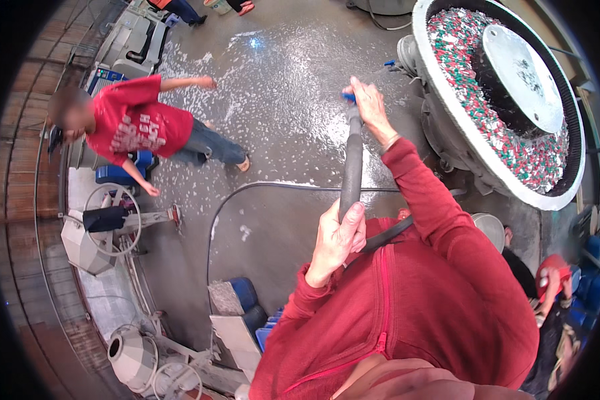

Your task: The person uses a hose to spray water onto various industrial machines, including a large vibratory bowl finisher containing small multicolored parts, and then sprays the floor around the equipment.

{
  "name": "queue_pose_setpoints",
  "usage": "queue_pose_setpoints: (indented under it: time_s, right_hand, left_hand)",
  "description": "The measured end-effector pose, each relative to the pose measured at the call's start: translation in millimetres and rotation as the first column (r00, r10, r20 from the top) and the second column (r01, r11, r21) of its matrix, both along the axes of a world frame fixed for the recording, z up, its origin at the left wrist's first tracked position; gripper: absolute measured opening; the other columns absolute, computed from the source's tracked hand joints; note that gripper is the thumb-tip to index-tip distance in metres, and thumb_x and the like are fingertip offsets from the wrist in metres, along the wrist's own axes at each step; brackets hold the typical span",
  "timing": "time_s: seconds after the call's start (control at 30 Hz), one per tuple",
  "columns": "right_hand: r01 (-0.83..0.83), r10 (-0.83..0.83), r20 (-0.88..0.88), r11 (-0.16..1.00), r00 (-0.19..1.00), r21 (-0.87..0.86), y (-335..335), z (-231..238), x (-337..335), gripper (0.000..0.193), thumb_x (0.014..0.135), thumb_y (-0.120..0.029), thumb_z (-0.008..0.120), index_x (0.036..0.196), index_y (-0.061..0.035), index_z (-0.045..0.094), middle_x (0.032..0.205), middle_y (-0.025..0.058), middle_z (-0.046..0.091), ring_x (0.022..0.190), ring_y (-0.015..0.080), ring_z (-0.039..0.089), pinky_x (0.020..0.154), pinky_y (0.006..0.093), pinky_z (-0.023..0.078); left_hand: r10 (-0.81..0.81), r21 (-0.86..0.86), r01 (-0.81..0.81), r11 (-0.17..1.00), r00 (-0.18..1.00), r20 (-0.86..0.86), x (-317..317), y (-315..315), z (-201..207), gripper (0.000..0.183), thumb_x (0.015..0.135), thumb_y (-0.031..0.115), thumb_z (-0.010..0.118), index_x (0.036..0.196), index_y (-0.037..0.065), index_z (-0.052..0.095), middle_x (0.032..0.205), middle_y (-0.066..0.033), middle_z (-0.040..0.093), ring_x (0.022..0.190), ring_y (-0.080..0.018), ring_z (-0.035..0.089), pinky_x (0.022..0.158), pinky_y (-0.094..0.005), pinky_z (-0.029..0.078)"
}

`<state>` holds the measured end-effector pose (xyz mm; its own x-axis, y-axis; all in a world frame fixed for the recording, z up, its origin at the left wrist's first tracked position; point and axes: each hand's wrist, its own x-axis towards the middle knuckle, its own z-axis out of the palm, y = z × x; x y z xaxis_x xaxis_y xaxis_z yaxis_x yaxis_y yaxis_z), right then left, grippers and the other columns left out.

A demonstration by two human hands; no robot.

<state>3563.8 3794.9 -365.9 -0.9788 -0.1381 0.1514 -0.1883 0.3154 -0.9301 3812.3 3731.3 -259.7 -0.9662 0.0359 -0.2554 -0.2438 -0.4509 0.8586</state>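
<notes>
A thick dark grey hose [352,160] runs up in front of my body, its lower length bending away to the right along my waist. My left hand [337,237] is wrapped round the hose near chest height. At the hose's far end, my right hand [371,110] is closed about the fitting, with the fingers at a blue valve handle [349,97]. The hose's outlet is partly hidden by that hand. To the right stands a large round tub machine [428,63], filled with small red, green and white pieces [457,67] round a raised centre.
A person in a red T-shirt [137,123] is on the left of the wet, foam-spotted floor [273,73]. A black hose [247,189] lies across the floor. Grey machines with handwheels [112,220] line the left side. Another person [557,280] is at the lower right, near blue containers.
</notes>
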Motion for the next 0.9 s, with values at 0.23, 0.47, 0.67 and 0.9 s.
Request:
queue_pose_setpoints:
  time_s: [0.23, 0.47, 0.67, 0.9]
  right_hand:
    - [0.057, 0.346, 0.310, 0.582, 0.885, -0.811, -28, -109, -21, 0.041, 0.081, -0.024, 0.046, 0.044, -0.0077, 0.040, 0.049, 0.0046, 0.042, 0.053, 0.0140, 0.040, 0.054, 0.0252, 0.030]
    - [0.048, 0.057, 0.205, 0.878, 0.977, -0.476, 1, -131, -70, 0.031, 0.078, -0.022, 0.050, 0.053, -0.0027, 0.052, 0.053, 0.0059, 0.052, 0.057, 0.0135, 0.047, 0.060, 0.0266, 0.035]
    - [0.514, -0.496, 0.592, 0.844, 0.636, 0.154, -34, -201, -140, 0.031, 0.066, -0.022, 0.064, 0.087, 0.0002, 0.062, 0.091, 0.0127, 0.060, 0.082, 0.0204, 0.055, 0.071, 0.0362, 0.045]
    - [0.273, -0.118, 0.712, 0.956, 0.693, -0.107, -125, -319, -229, 0.026, 0.062, -0.024, 0.062, 0.077, -0.0032, 0.057, 0.070, 0.0121, 0.053, 0.061, 0.0238, 0.052, 0.053, 0.0396, 0.042]
  left_hand:
    - [-0.099, 0.033, 0.097, 0.995, 0.992, 0.081, -25, -80, -69, 0.022, 0.091, 0.023, 0.048, 0.078, 0.006, 0.043, 0.045, 0.0034, 0.033, 0.035, -0.0054, 0.029, 0.033, -0.0214, 0.026]
    - [-0.298, 0.199, 0.276, 0.941, 0.950, 0.096, -81, -75, -147, 0.024, 0.083, 0.022, 0.061, 0.074, 0.005, 0.049, 0.048, 0.0039, 0.039, 0.036, -0.0052, 0.036, 0.034, -0.0212, 0.030]
    - [-0.166, 0.085, 0.148, 0.985, 0.946, 0.279, -148, -74, -153, 0.020, 0.085, 0.020, 0.058, 0.081, 0.006, 0.044, 0.047, 0.0060, 0.032, 0.036, -0.0047, 0.030, 0.034, -0.0220, 0.028]
    - [-0.117, -0.018, 0.134, 0.991, 0.916, 0.383, -291, -132, -194, 0.023, 0.087, 0.024, 0.056, 0.072, 0.009, 0.047, 0.045, 0.0065, 0.031, 0.035, -0.0052, 0.028, 0.035, -0.0229, 0.026]
